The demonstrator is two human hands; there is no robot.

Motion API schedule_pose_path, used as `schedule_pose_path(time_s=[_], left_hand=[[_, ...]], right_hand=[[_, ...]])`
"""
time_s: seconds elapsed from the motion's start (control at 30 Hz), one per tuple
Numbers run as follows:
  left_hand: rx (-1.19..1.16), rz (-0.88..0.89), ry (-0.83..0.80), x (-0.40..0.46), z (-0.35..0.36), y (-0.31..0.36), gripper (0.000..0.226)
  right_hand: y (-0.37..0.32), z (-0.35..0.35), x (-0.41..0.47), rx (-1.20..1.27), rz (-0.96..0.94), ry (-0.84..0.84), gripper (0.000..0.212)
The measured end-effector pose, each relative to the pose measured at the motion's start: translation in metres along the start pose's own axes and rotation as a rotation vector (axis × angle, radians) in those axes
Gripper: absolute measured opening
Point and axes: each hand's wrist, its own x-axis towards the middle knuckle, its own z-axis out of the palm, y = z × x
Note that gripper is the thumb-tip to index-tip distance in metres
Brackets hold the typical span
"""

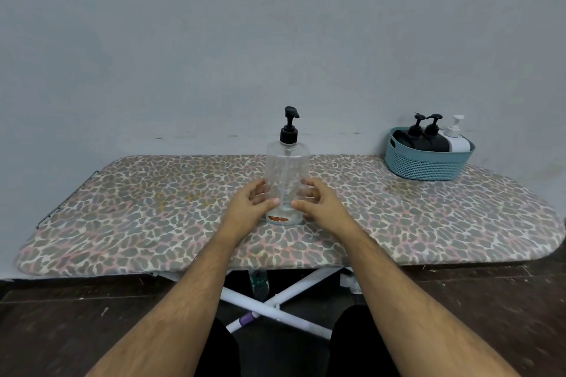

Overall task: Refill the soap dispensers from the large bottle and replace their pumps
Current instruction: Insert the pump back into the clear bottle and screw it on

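Note:
A clear plastic dispenser bottle [287, 171] with a black pump [289, 125] stands upright in the middle of the leopard-print board [153, 208]. It looks nearly empty, with a torn red label near its base. My left hand [249, 203] is at the bottle's left side and my right hand [318, 203] at its right side. Both hands have loosely spread fingers around the lower half of the bottle. Whether the fingertips touch it or stand just off it I cannot tell.
A teal basket [428, 162] at the board's back right holds two black pump bottles [428, 139] and one white pump bottle [458, 139]. Behind the board is a grey wall. White crossed legs [275, 300] and a bottle [258, 281] show under the board.

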Motion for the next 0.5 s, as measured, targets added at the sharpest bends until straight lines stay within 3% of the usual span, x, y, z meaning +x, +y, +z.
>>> schedule_pose_path(time_s=[0.5], left_hand=[[0.030, 0.083, -0.018, 0.084, 0.074, 0.028, 0.068]], right_hand=[[-0.005, -0.077, 0.058, -0.080, -0.060, 0.161, 0.062]])
